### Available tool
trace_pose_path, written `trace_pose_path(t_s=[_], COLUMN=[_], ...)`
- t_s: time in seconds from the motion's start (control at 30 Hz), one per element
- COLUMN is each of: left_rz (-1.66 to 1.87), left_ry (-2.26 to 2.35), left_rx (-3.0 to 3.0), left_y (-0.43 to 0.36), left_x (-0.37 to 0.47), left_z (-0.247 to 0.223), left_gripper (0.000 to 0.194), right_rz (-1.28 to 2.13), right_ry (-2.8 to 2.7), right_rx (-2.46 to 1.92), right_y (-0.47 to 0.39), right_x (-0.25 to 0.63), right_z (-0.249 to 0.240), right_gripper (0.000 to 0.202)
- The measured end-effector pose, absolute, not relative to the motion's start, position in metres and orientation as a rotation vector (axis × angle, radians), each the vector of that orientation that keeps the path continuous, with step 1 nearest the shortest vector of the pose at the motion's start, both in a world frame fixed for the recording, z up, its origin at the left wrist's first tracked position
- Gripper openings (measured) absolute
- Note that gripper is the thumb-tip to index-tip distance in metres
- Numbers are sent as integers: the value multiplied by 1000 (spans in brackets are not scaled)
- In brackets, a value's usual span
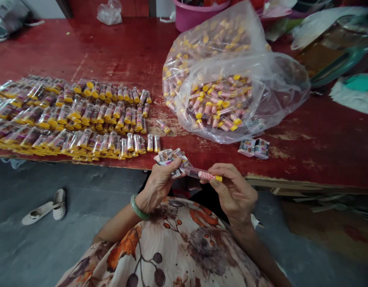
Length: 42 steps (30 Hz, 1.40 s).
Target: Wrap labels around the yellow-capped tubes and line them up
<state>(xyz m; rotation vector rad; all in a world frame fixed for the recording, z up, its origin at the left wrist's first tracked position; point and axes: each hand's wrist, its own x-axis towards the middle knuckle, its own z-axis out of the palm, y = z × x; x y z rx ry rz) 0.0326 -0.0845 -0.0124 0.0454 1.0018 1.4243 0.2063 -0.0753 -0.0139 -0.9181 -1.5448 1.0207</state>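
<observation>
My left hand (163,179), with a green bangle at the wrist, is closed on a small bundle of printed plastic sleeves (169,156). Between thumb and fingers, my right hand (233,189) grips a clear tube (206,175) with a yellow cap and red-and-white contents. The tube's far end reaches to the sleeves at my left hand; whether it is inside one I cannot tell. Both hands are above my lap at the table's front edge. Just beyond them a single wrapped tube (163,126) lies on the red table (136,48).
Rows of stacked wrapped tubes (91,113) cover the table's left front. A large clear bag (279,95) of yellow-capped tubes lies to the right, with two packs of sleeves (254,148) before it. Behind stand a pink basin (190,16) and, far right, a jug (330,48).
</observation>
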Motion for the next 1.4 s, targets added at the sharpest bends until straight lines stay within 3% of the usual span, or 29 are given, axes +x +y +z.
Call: trace_pose_path(t_s=[0.17,0.43,0.7,0.93,1.17,1.4], left_rz=[1416,1415,1401,1403,1388,1363], left_ry=[1011,1017,985,976,901,896], left_rx=[63,153,200,183,275,365], left_y=[-88,-90,-91,-90,-96,-104], left_x=[34,35,35,32,37,42], left_z=[-12,-6,-9,-6,-9,-11], left_gripper=[39,38,36,50,39,41], right_rz=[430,75,184,733,500,392], right_ry=[-1809,-1849,-1878,-1972,-1770,-1669], right_rx=[-906,-829,-718,-655,-725,-764], right_y=[-79,-89,-74,-57,-74,-80], right_x=[203,187,175,186,177,172], right_z=[-14,-26,-35,-20,-13,-3], right_gripper=[24,40,38,37,31,20])
